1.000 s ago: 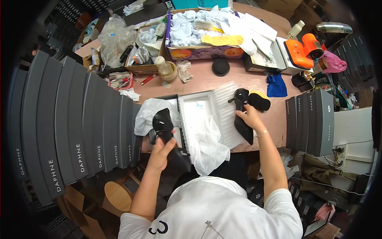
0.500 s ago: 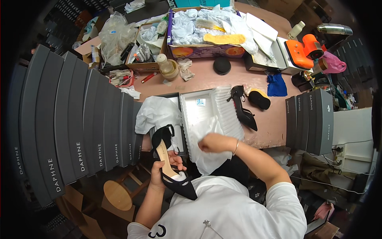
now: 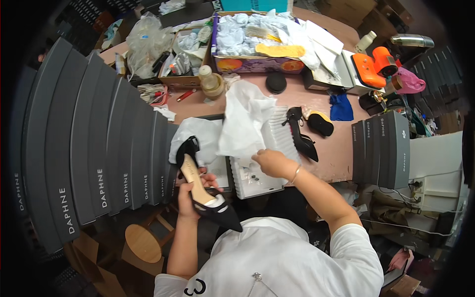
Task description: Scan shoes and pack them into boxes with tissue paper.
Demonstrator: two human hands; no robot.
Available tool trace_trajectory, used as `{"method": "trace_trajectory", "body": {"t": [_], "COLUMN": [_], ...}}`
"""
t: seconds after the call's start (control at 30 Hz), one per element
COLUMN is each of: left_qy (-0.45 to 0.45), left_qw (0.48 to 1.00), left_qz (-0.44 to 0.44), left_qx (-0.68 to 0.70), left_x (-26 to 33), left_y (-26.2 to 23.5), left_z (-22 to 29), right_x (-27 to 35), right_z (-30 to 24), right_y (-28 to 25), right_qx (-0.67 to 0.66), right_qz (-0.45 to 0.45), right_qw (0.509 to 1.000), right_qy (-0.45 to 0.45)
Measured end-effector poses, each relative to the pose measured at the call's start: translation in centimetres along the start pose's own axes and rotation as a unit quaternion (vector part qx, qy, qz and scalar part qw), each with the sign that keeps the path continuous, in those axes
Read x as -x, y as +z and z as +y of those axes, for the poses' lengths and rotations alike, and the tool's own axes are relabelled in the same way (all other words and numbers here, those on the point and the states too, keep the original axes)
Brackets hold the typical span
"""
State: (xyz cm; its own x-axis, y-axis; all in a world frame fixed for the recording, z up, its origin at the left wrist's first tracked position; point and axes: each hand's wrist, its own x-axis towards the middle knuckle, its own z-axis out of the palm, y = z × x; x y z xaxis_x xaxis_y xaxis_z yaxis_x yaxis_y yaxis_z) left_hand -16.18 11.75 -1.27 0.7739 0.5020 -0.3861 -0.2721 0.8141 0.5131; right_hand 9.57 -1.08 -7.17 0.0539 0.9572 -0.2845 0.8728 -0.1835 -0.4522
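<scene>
A black pointed slingback shoe (image 3: 203, 190) with a beige insole is gripped in my left hand (image 3: 192, 192), its toe toward my chest. White stuffing shows inside the toe. My right hand (image 3: 274, 163) is closed on the lower corner of a white tissue sheet (image 3: 246, 121), which is raised over the open shoe box (image 3: 264, 190). Ribbed white foam (image 3: 289, 141) lines that box, and small packets (image 3: 253, 177) lie on its bottom. The matching black shoe (image 3: 302, 136) lies on its side, right of the box.
Tall stacks of grey shoe boxes (image 3: 89, 143) line the left, with more boxes (image 3: 378, 148) at right. Crumpled tissue (image 3: 195, 138) covers a dark box lid. Behind are a glue bottle (image 3: 209, 79), a round black tin (image 3: 276, 82), a black-and-yellow pad (image 3: 320, 123) and a paper-filled carton (image 3: 262, 64).
The tissue sheet has been lifted up and away from me, uncovering the small packets in the box. My left hand has shifted the shoe slightly left and toward the far side.
</scene>
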Motion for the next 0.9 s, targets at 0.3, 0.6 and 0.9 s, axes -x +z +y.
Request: {"method": "trace_trajectory", "body": {"t": [0.3, 0.6, 0.9], "left_qy": [-0.044, 0.142, 0.317], "left_qw": [0.997, 0.977, 0.807], "left_qz": [-0.05, -0.015, -0.093], "left_qx": [0.035, -0.161, -0.489], "left_x": [-1.7, -0.9, 2.5], "left_y": [0.0, 1.1, 4.3], "left_z": [0.0, -2.2, -1.5], "right_x": [-0.7, 9.7, 7.4], "right_z": [0.5, -6.5, -8.4], "right_y": [2.6, -0.4, 1.1], "right_qx": [-0.047, -0.323, -0.848], "right_qz": [0.136, 0.197, 0.116], "right_qw": [0.99, 0.92, 0.515], "right_qy": [0.006, 0.098, 0.053]}}
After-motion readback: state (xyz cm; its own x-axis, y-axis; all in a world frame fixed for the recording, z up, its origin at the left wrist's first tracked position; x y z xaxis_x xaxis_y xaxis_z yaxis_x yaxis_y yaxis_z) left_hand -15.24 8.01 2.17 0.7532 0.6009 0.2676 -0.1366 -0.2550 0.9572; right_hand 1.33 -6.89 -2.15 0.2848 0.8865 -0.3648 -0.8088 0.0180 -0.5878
